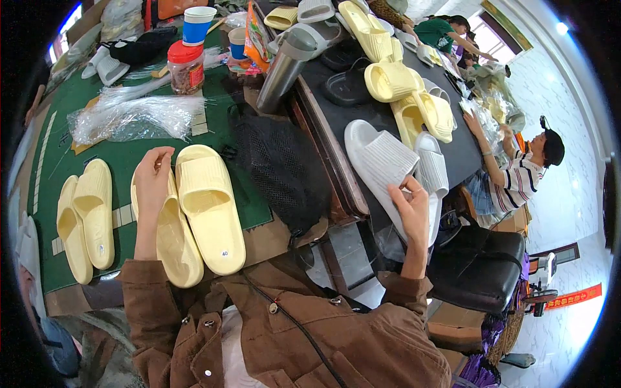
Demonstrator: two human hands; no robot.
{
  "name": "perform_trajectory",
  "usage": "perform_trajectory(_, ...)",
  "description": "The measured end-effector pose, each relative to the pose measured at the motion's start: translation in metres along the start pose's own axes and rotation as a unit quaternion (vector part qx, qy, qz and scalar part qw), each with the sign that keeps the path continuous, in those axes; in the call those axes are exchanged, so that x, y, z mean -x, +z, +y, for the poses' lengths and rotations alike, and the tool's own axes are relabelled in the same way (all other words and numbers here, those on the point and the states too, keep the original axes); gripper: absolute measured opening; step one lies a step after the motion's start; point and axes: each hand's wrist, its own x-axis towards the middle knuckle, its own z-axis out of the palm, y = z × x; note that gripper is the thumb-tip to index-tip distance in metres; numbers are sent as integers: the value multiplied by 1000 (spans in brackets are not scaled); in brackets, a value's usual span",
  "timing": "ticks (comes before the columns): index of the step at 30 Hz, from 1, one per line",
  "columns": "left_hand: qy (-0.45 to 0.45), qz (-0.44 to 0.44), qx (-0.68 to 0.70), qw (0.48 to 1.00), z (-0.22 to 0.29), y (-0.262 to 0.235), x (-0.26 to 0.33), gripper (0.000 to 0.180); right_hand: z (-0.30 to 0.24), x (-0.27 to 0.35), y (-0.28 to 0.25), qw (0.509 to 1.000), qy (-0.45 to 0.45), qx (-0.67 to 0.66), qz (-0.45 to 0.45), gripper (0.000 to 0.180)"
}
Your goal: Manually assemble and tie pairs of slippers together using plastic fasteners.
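A pair of pale yellow slide slippers [210, 207] lies in front of me on the green table top. My left hand [154, 178] is over the left slipper of this pair, its fingers bent and closed near the strap; what they hold, if anything, is hidden. To the right, my right hand [413, 205] has thumb and fingers drawn together beside the strap of a light grey slide slipper [381, 152]. Whether it grips that slipper or something thin cannot be made out. A second grey slide [432, 161] sits right beside it.
Another yellow pair [94, 213] stands at the left. Clear plastic strands [136, 116], a red-lidded jar [185, 68], a paper cup [197, 26], a steel flask [284, 68] and a black mesh bag [278, 168] surround the work area. Several yellow slippers [391, 81] line the dark table; a co-worker [517, 171] sits beyond.
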Motion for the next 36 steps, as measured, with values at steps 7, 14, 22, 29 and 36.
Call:
perform_trajectory(7,11,-4,-8,1000,4,-2,1,16,6,6,-6,976,-45,22,212,20)
perform_trajectory(14,8,-8,-1,1000,0,0,0,15,38,11,-27,946,-91,62,306,21)
perform_trajectory(22,1,-9,-5,1000,1,0,0,15,50,19,-53,912,39,243,328,63)
perform_trajectory(29,64,53,-21,996,7,-13,3,14,15,-10,-35,959,-49,163,227,56)
perform_trajectory(36,130,-4,-95,987,85,-40,65,23,11,-34,-36,907,-114,367,175,34)
